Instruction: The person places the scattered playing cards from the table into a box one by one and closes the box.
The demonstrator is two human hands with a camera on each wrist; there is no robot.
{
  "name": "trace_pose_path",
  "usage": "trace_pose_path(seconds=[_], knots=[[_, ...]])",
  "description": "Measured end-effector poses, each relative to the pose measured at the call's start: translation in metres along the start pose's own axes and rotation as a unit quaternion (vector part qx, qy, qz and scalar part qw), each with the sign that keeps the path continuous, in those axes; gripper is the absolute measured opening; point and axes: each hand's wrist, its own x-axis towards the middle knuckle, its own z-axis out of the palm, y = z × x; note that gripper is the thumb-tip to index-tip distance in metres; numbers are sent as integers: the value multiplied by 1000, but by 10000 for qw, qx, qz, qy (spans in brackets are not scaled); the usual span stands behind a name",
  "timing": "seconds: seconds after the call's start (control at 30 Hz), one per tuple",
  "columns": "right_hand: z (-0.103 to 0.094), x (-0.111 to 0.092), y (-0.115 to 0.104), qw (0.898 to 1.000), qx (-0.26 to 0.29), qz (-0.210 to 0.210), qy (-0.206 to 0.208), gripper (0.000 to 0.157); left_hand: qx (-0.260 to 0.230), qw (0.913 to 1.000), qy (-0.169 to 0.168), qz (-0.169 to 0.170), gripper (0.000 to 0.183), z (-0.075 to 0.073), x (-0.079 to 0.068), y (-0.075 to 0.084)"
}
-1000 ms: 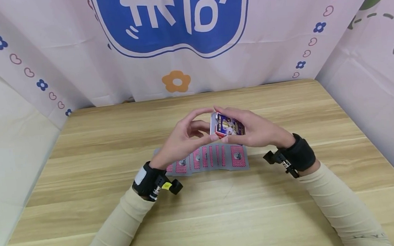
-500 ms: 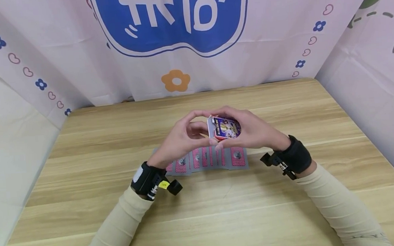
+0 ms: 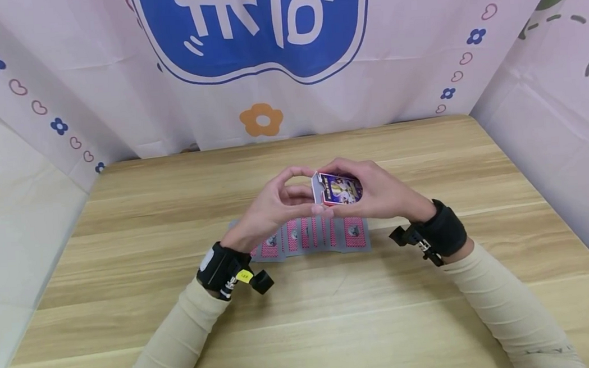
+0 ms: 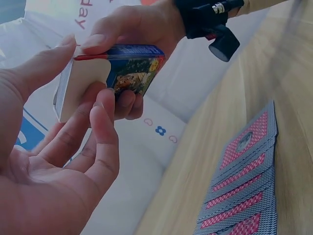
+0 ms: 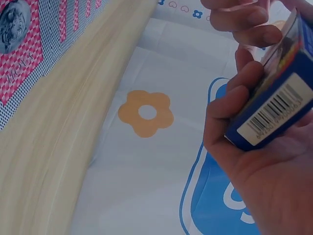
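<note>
My right hand curls round the card box, raised over the table near the far side of the spread cards, while my left hand, thumb and fingers bent, pinches its pale left end. If I pull that end unevenly, I think it could crease or tear; should my right grip slacken, the box might drop onto the cards.

"day" on backdrop; barcode on box, digits blurred.
</note>
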Motion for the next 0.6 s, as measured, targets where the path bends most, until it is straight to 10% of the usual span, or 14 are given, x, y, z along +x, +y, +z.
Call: trace_pose_path(seconds=[0.6], knots=[[-13, -29, 43, 9963, -675, 201, 484, 62, 1122, 9930, 313, 188, 28, 4, 14, -12]])
